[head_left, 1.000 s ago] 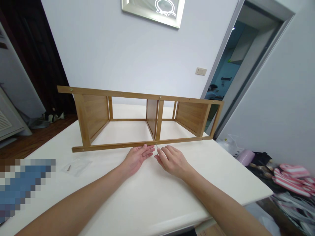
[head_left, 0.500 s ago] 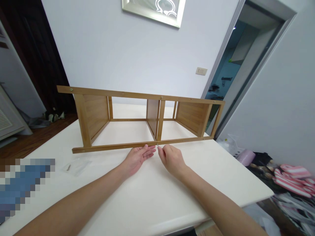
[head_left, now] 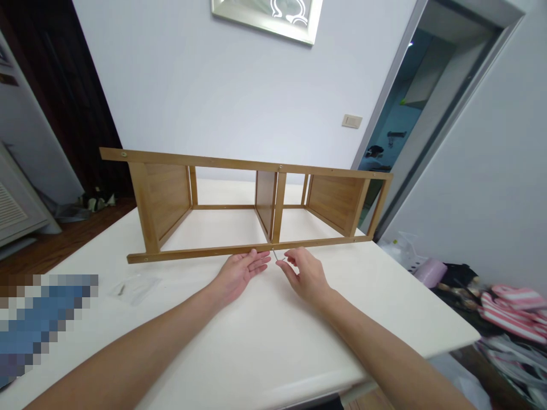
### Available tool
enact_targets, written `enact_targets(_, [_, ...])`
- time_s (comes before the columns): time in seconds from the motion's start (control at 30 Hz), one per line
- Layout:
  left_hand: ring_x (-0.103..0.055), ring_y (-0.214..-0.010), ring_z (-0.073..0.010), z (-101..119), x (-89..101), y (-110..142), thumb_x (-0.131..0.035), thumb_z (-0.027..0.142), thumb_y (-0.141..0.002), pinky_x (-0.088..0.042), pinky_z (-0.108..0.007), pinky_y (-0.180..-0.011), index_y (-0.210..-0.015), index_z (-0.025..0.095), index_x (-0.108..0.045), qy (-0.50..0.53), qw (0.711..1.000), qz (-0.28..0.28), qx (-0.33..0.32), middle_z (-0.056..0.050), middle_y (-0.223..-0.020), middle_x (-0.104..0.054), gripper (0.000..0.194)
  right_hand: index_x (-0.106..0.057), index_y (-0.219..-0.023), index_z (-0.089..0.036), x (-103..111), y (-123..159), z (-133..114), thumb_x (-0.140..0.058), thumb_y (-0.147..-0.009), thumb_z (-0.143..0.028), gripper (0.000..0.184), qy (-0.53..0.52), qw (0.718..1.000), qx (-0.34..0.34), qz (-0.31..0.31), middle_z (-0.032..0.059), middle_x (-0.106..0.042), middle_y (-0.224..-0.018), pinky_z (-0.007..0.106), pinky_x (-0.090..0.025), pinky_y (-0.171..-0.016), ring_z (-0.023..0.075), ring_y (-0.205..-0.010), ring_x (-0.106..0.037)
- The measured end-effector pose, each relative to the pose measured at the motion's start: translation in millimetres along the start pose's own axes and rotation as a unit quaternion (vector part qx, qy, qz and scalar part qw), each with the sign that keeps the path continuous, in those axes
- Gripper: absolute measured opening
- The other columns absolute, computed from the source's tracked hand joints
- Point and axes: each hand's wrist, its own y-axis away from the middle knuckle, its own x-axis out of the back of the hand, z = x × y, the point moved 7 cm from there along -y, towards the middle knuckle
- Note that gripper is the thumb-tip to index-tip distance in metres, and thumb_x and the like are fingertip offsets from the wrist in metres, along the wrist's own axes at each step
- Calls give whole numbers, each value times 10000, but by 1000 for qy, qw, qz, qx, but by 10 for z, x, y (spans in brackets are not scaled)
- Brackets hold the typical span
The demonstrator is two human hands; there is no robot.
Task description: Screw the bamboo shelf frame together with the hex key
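A bamboo shelf frame (head_left: 239,199) lies on its side on the white table (head_left: 265,341). My left hand (head_left: 239,274) rests flat and open on the table, fingertips against the frame's near rail beside the middle upright. My right hand (head_left: 304,273) is just to the right of it, fingers pinched on a small metal hex key (head_left: 277,256) whose tip points at the rail near the middle joint.
A clear plastic bag with small hardware (head_left: 134,287) lies on the table at the left. A blurred blue patch covers the lower left. A doorway opens at the right, with clothes and bags on the floor below it. A framed picture hangs on the wall.
My right hand has turned and drawn its fingers together around the small key near the middle joint. My left hand has stayed put against the rail.
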Motion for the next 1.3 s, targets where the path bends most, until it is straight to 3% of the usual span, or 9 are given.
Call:
enact_targets(0.13, [-612,-1151,-270,0,1,-3,-664,340,-850,-444,-434,-1044,-888,92,-693,4,1000,1,1,-200,-1218,-650,252,-532,-900,-187,79,-25,-167,-567,-911,-260,81,107,987,123,12,40,-578,-769,264,-385,-600,145,-691,-525])
enact_targets(0.33, [-622,-1136,-271,2,2,-5,-672,341,-843,-439,-450,-1052,-854,105,-693,10,1000,0,-1,-191,-1206,-659,237,-472,-758,-204,63,-26,-254,-562,-916,-247,187,192,964,186,4,10,-497,-661,294,-301,-559,150,-623,-431])
enact_targets(0.6, [-614,-1147,-279,11,-9,3,-671,347,-843,-429,-458,-1060,-850,104,-692,9,1000,-2,1,-194,-1212,-655,243,-364,-612,-219,-138,-10,-127,-428,-970,-229,364,63,998,15,-10,-41,-398,-559,257,-271,-502,97,-502,-345])
enact_targets(0.93, [-617,-1144,-278,-5,10,-13,-673,336,-843,-430,-456,-1058,-849,100,-685,14,1000,-4,1,-203,-1209,-654,235,-468,-668,-200,-39,-13,-130,-458,-957,-289,303,88,996,30,-13,-4,-484,-606,257,-285,-524,112,-549,-424])
enact_targets(1.03, [-617,-1143,-278,6,-6,1,-671,341,-844,-429,-452,-1057,-851,96,-691,9,1000,-3,2,-206,-1215,-650,245,-444,-595,-205,-141,-21,-59,-425,-958,-326,383,-17,994,-90,-57,-12,-471,-551,264,-291,-504,109,-501,-413])
enact_targets(1.1, [-624,-1132,-278,14,-21,7,-673,347,-841,-426,-452,-1057,-855,96,-697,6,1000,-7,2,-204,-1202,-657,253,-490,-597,-197,-272,18,48,-421,-946,-396,408,-153,954,-233,-110,-17,-487,-532,258,-323,-486,108,-473,-435])
enact_targets(1.17, [-632,-1115,-275,20,-32,10,-675,351,-839,-426,-448,-1054,-852,93,-700,4,1000,-10,1,-203,-1188,-665,260,-556,-651,-182,-426,94,87,-433,-922,-474,417,-318,863,-356,-165,-21,-510,-541,258,-374,-469,107,-451,-454])
enact_targets(1.23, [-638,-1103,-270,25,-34,12,-669,352,-843,-433,-439,-1046,-847,90,-701,3,1000,-8,0,-203,-1182,-668,264,-594,-718,-163,-522,138,49,-467,-889,-535,429,-447,771,-407,-201,-19,-526,-570,263,-425,-474,101,-451,-463])
enact_targets(1.3, [-642,-1094,-266,25,-32,13,-662,349,-849,-439,-432,-1039,-840,89,-700,2,1000,-6,0,-204,-1182,-668,264,-595,-740,-153,-543,149,38,-494,-865,-575,451,-485,744,-405,-218,-10,-540,-600,261,-446,-485,94,-467,-472])
